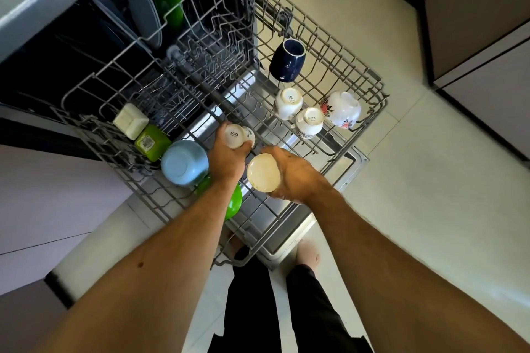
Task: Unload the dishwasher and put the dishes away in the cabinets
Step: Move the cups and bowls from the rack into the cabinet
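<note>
Two cups lifted from the pulled-out upper rack (pixel 358 135), one in each grip.

Head view: the left hand (pixel 226 157) is clenched round a white cup (pixel 235 137), the right hand (pixel 292 178) round a cream cup (pixel 263 172), both bottom-up; a damp base could slip and fall onto the rack. Left in it: navy mug (pixel 286 61), two white cups (pixel 298 112), floral cup (pixel 342 109), blue bowl (pixel 185 162).

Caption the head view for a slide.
Both hands lift upturned cups from the pulled-out upper rack: left hand a white cup, right hand a cream cup.
</note>
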